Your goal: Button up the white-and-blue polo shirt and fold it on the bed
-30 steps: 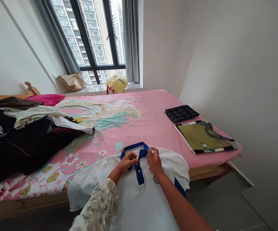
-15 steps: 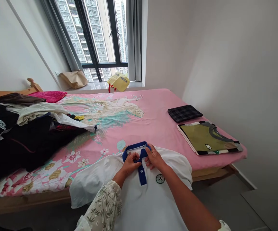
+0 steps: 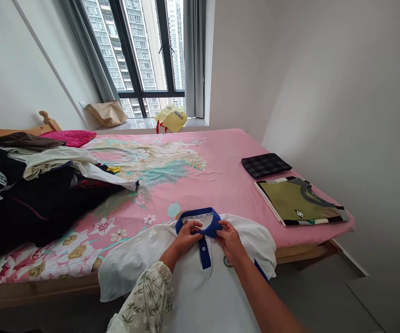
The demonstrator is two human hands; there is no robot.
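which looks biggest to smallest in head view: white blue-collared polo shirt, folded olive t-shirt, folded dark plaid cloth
1. white blue-collared polo shirt, nearest the camera
2. folded olive t-shirt
3. folded dark plaid cloth

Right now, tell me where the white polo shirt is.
Head view, bottom centre: the white polo shirt lies over the near edge of the bed, left hand and right hand holding its blue collar.

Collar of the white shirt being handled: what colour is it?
The collar is blue; the head view shows it best.
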